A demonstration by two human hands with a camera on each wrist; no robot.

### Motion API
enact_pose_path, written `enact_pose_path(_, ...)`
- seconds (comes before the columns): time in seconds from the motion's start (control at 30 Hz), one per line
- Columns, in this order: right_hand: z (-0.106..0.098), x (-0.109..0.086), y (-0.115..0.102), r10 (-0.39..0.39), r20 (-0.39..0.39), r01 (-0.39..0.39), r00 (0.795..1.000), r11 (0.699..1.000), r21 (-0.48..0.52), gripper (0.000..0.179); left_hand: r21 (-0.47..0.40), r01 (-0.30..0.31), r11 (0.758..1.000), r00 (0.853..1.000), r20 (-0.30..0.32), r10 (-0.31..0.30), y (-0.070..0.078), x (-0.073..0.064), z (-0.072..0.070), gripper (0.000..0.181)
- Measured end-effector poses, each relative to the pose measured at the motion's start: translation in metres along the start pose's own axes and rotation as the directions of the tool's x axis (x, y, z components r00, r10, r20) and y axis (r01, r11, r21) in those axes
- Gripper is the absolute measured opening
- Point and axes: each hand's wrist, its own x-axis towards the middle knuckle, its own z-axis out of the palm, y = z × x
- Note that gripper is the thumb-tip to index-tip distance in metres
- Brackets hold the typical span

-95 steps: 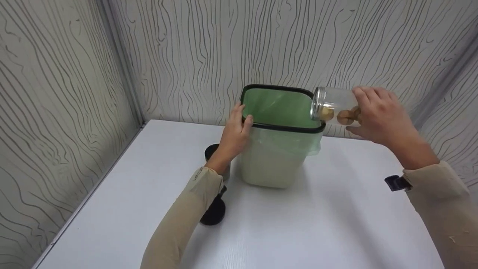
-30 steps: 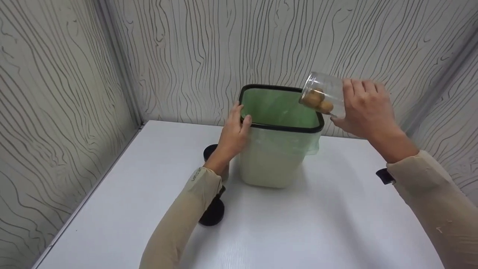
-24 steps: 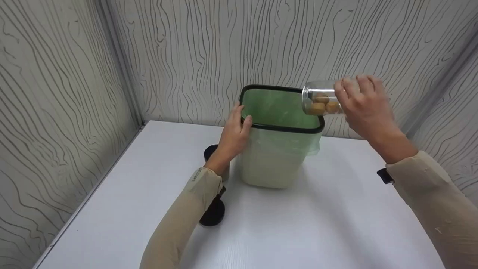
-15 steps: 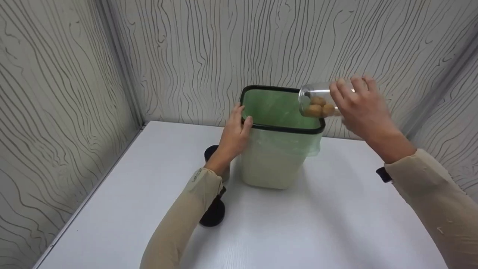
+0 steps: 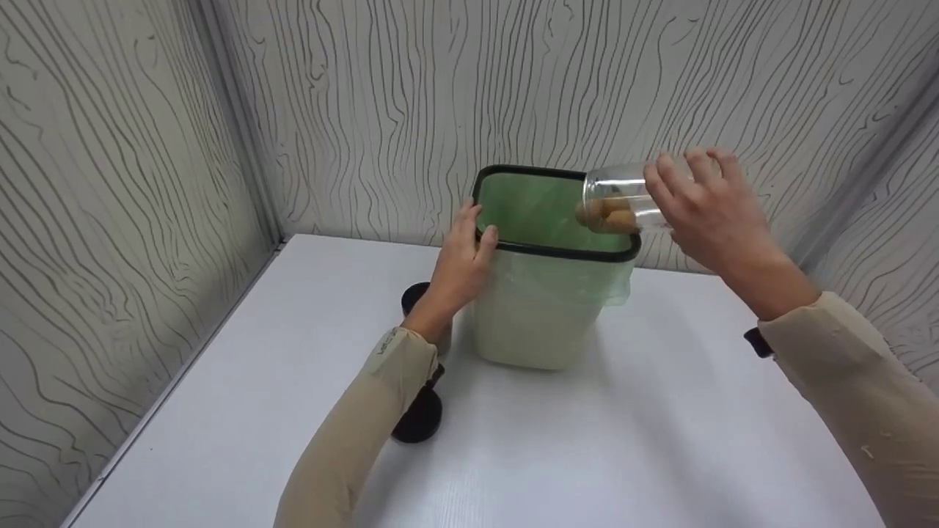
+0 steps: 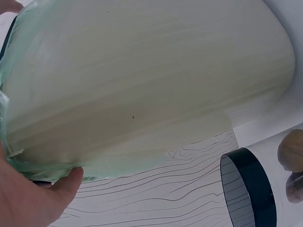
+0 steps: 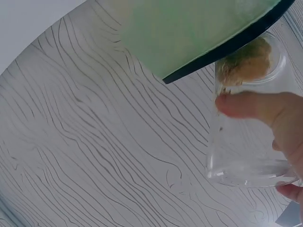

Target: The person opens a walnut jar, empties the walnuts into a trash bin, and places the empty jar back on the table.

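A pale green trash bin (image 5: 539,323) with a black rim and a green liner bag stands upright on the table. My left hand (image 5: 462,257) grips its left rim, fingers over the edge and thumb on the near side. My right hand (image 5: 708,205) holds a clear jar (image 5: 638,178) on its side, mouth facing left over the bin's opening. Several round brown pieces (image 5: 620,220) lie in the jar near its mouth, one right at the lip. In the right wrist view, a brown lump with a green patch (image 7: 251,61) sits by the jar's mouth.
Behind my left wrist stands a black-topped jar (image 5: 415,293), partly hidden; in the left wrist view brown round pieces (image 6: 291,151) show in it. A round black lid (image 5: 422,418) lies on the white table (image 5: 293,367), partly under my left sleeve. Patterned walls close the back and left.
My right hand has brought the jar leftward from beside the rim to over the opening, tipping it up and down. The brown pieces have slid to its mouth. My left hand has stayed put.
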Motion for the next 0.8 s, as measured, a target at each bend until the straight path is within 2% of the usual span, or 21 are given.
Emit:
enact_pose_path(0.07,-0.0017,0.0007,-0.0010,0.036,0.032,-0.037,0.999,0.999,0.035,0.079,-0.001,-0.003,1.000,1.000,-0.001,0.003,-0.0001,-0.0002,-0.0004,0.058)
enact_pose_path(0.17,-0.0027,0.0011,-0.0015,0.048,0.046,-0.050,0.998,0.998,0.035,0.077,0.002,-0.007,1.000,1.000,0.000,0.007,0.0002,-0.0006,-0.0005,0.058)
enact_pose_path(0.3,-0.0020,0.0008,-0.0005,0.003,0.019,-0.003,1.000,1.000,0.000,0.068,0.002,-0.004,1.000,1.000,0.001,0.004,0.0012,-0.0010,-0.0002,0.058)
enact_pose_path(0.53,-0.0035,0.0012,-0.0007,0.005,0.004,-0.005,1.000,0.999,0.039,0.074,0.005,-0.002,1.000,1.000,0.003,0.002,0.0014,-0.0008,0.0010,0.058)
enact_pose_path(0.7,-0.0048,0.0026,-0.0037,0.012,-0.001,-0.012,1.000,1.000,0.018,0.066,0.002,0.001,1.000,1.000,0.002,-0.001,0.0009,-0.0003,0.0014,0.058)
enact_pose_path(0.8,-0.0039,0.0029,-0.0047,-0.012,-0.006,0.012,1.000,1.000,-0.014,0.062,0.001,0.000,1.000,1.000,0.003,0.000,0.0009,-0.0010,0.0013,0.058)
